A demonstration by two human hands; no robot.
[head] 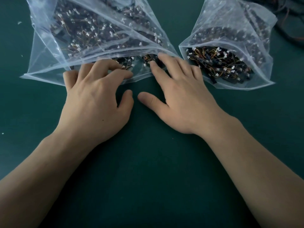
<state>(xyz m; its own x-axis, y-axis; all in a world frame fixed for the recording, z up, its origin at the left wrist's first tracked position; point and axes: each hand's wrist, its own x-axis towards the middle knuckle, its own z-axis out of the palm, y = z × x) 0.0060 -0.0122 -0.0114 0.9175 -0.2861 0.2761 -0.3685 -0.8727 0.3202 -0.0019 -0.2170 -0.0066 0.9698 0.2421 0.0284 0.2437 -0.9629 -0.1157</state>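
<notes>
Head cam: both hands at the mouth of the big bag (49, 51) on the bench (148, 178), digging at the wired parts (148, 60). Right hand (179, 99) flat, holding nothing. Left hand (92, 102) has its fingers curled inside, can't tell if it's got any. Barely started imo, bag's packed.

A dark green, matte tabletop (148, 178) fills the whole view from edge to edge. The light on it is soft, dim and even, with only faint shadows. A few tiny white scraps (19, 23) lie scattered near its left edge. At its far right corner sits a blurred tangle of dark cables (289, 22), some with orange-red strands.
</notes>
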